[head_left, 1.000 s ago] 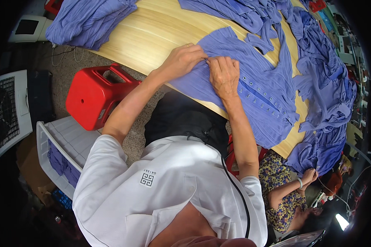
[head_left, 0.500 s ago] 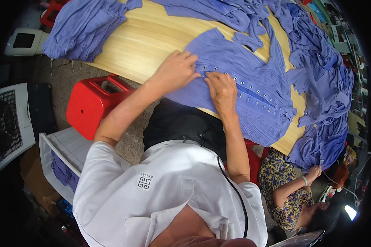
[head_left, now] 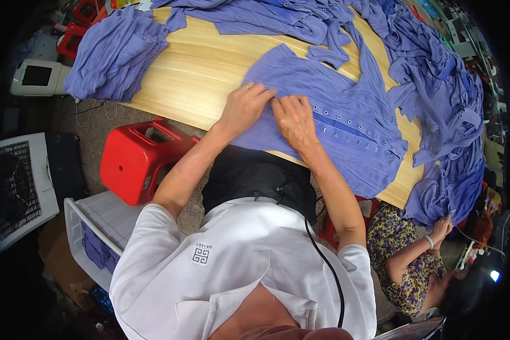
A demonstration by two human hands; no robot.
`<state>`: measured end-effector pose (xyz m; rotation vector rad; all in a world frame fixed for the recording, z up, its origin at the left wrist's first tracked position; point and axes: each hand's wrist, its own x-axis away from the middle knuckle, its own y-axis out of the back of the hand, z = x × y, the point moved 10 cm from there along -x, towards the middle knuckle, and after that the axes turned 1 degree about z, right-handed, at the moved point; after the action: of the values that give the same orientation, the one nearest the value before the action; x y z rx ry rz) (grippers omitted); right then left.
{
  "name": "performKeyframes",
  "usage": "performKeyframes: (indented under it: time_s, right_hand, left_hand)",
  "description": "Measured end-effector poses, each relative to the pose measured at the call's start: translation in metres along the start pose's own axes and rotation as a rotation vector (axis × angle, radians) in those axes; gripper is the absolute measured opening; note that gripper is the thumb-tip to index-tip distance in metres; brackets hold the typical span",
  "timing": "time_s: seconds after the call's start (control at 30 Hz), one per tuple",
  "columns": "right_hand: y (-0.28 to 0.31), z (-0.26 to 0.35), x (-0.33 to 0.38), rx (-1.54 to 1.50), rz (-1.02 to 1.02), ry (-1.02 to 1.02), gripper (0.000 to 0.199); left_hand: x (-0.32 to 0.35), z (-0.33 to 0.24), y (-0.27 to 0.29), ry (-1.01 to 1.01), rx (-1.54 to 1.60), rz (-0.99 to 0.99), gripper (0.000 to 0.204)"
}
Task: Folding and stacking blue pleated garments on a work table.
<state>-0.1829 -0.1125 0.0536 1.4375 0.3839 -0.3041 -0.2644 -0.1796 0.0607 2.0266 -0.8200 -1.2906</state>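
A violet-blue ribbed blouse (head_left: 354, 93) lies spread on the wooden table (head_left: 190, 71) before me. Metal eyelets line one edge of its front opening and small hooks line the other; toward the right the two edges stand apart. My left hand (head_left: 243, 107) is closed at the left end of this opening, fingertips pinching the cloth. Close beside it, my right hand (head_left: 296, 120) also pinches the front edges, its fingers bent down. The fastener between my fingertips is hidden.
A heap of similar garments (head_left: 116, 54) sits at the table's far left, with more piled along the far and right sides (head_left: 436, 102). A red stool (head_left: 133, 164) and a white bin (head_left: 90, 207) stand left. At right, a person in a flowered top (head_left: 399, 249) handles cloth.
My right hand has moved slightly left, nearer my left hand, which has shifted a little left and down. Both stay on the blouse. The other person's hands have come together.
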Motion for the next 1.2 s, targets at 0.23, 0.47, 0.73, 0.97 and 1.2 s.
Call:
performKeyframes:
  time_s: [0.23,0.47,0.73,0.97,1.2]
  right_hand:
    - [0.004,-0.007,0.002,0.009,-0.084,-0.092,0.019]
    - [0.015,0.004,-0.004,-0.087,-0.095,-0.179,0.013]
    - [0.005,0.006,0.000,-0.050,-0.063,-0.088,0.015]
    - [0.013,0.001,0.001,-0.277,0.000,-0.208,0.029]
    - [-0.001,-0.001,0.002,-0.052,0.008,-0.210,0.028]
  left_hand:
    - [-0.003,0.001,-0.001,-0.034,0.129,0.054,0.019]
    - [-0.002,0.015,0.001,0.063,0.237,-0.003,0.011]
    - [-0.001,0.014,0.006,0.082,0.258,-0.034,0.013]
    - [0.001,0.018,-0.004,0.075,0.285,0.060,0.011]
    - [0.000,0.026,-0.008,0.125,0.380,0.080,0.008]
